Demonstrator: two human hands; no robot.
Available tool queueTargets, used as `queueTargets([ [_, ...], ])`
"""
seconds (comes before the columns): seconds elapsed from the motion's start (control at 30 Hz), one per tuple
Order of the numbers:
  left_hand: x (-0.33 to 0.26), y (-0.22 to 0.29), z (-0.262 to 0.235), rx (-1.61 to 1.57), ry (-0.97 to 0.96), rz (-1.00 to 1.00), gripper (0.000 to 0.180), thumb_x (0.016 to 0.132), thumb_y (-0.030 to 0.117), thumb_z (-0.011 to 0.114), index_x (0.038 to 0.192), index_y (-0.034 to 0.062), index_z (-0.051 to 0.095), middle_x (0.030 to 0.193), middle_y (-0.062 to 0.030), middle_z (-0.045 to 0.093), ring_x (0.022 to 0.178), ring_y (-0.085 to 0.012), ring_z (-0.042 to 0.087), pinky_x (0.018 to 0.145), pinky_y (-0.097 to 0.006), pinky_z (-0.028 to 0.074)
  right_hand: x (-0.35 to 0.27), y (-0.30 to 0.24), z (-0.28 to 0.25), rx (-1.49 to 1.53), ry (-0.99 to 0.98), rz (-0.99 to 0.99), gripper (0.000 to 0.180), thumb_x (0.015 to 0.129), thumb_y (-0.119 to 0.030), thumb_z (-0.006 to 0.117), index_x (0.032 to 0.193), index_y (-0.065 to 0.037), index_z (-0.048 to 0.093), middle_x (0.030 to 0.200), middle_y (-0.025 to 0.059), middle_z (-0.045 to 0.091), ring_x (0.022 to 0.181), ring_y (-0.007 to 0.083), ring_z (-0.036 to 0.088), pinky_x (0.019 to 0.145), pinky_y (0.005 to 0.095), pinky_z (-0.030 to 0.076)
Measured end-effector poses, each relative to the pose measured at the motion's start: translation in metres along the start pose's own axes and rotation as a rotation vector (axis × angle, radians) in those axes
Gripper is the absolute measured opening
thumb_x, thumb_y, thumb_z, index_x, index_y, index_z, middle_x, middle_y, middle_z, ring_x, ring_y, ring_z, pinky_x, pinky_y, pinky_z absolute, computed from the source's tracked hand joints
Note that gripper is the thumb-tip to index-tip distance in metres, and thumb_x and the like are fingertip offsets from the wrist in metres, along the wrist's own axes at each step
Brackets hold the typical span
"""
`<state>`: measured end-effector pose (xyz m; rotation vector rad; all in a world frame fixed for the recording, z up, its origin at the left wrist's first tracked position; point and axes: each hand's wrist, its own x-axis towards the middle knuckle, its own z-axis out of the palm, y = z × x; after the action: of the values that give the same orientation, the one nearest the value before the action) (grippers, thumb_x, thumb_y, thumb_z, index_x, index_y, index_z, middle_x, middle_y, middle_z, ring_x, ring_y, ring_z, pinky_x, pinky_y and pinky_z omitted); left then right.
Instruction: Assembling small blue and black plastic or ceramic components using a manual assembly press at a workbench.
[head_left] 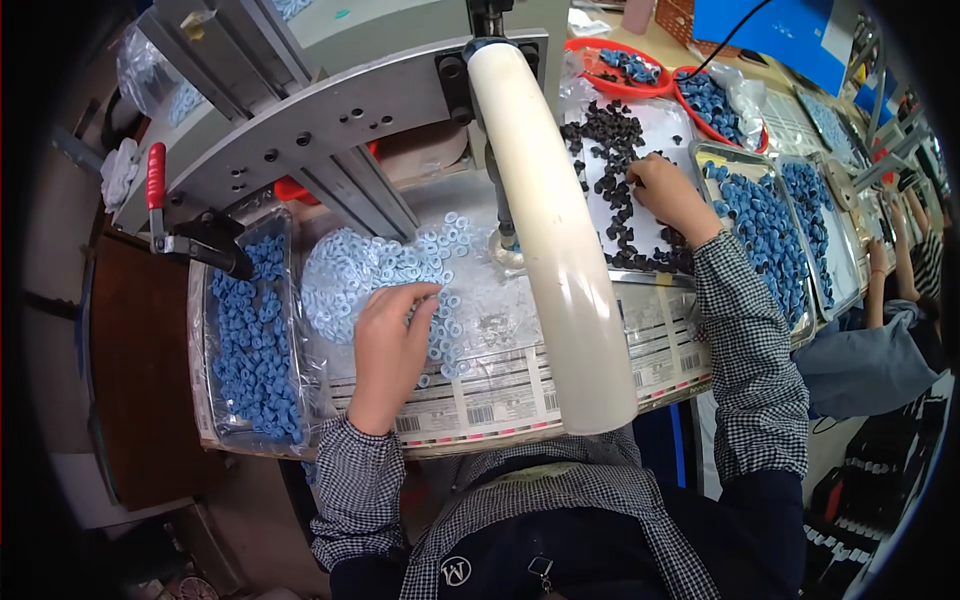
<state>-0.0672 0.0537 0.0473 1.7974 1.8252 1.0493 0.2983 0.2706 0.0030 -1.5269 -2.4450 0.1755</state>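
My left hand (pixel 393 335) reaches over a spread of light-blue rings (pixel 365 270), its thumb and fingertips drawn together at the pile's right side. Whether a ring is pinched there is too small to tell. Farther right, my right hand (pixel 668 192) bends down among small black parts (pixel 612 190) strewn over a white tray (pixel 663 120). Its fingers are curled together, and what they hold, if anything, is hidden. Between my hands a thick cream-white cylinder (pixel 555 240) slants toward me from a metal press frame (pixel 330 125). Behind it, a small round fixture (pixel 507 250) is partly covered.
Blue parts fill a tray (pixel 297 340) at left and two trays (pixel 806 205) at right. Red baskets (pixel 668 86) stand behind. A red-handled clamp (pixel 156 178) juts out at left. Printed sheets (pixel 480 400) line the front edge. Another person's arm (pixel 877 285) shows far right.
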Motion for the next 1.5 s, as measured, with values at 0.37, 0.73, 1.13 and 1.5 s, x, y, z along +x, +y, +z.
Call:
queueTargets([
  [0.37, 0.011, -0.021, 0.026, 0.288, -0.173, 0.429, 0.014, 0.074, 0.003, 0.062, 0.087, 0.0034, 0.068, 0.087, -0.0078, 0.068, 0.09, -0.0248, 0.063, 0.082, -0.037, 0.049, -0.079, -0.097, -0.059, 0.592, 0.165, -0.022, 0.034, 0.085, 0.002, 0.073, 0.118, -0.001, 0.066, 0.106, 0.0093, 0.067, 0.093, 0.0157, 0.067, 0.077, 0.0263, 0.055],
  [0.73, 0.021, -0.025, 0.039, 0.35, -0.213, 0.501, 0.011, 0.076, 0.004, 0.061, 0.086, 0.0035, 0.063, 0.084, -0.01, 0.059, 0.085, -0.0274, 0.061, 0.081, -0.038, 0.05, -0.107, -0.116, -0.053, 0.58, 0.196, -0.025, 0.022, 0.081, 0.001, 0.076, 0.103, 0.0, 0.07, 0.096, 0.0089, 0.066, 0.082, 0.0174, 0.066, 0.069, 0.0272, 0.055],
  [1.13, -0.005, 0.03, 0.019, -1.014, -0.337, -0.622, 0.026, 0.101, 0.005, 0.056, 0.124, -0.0032, 0.064, 0.118, -0.0166, 0.07, 0.109, -0.0217, 0.069, 0.092, -0.03, 0.058, -0.137, -0.132, -0.043, 0.898, 0.111, 0.075, 0.021, 0.085, 0.002, 0.074, 0.106, -0.002, 0.074, 0.103, 0.008, 0.069, 0.091, 0.015, 0.067, 0.073, 0.0251, 0.057],
  [1.5, -0.027, 0.026, 0.041, -1.152, -0.441, -0.488, 0.032, 0.105, 0.008, 0.051, 0.133, -0.0067, 0.056, 0.129, -0.0211, 0.062, 0.121, -0.0275, 0.063, 0.104, -0.035, 0.054, -0.132, -0.18, -0.03, 0.915, 0.075, 0.024, 0.027, 0.081, -0.005, 0.081, 0.105, 0.0, 0.071, 0.095, 0.0097, 0.068, 0.078, 0.0143, 0.067, 0.068, 0.026, 0.058],
])
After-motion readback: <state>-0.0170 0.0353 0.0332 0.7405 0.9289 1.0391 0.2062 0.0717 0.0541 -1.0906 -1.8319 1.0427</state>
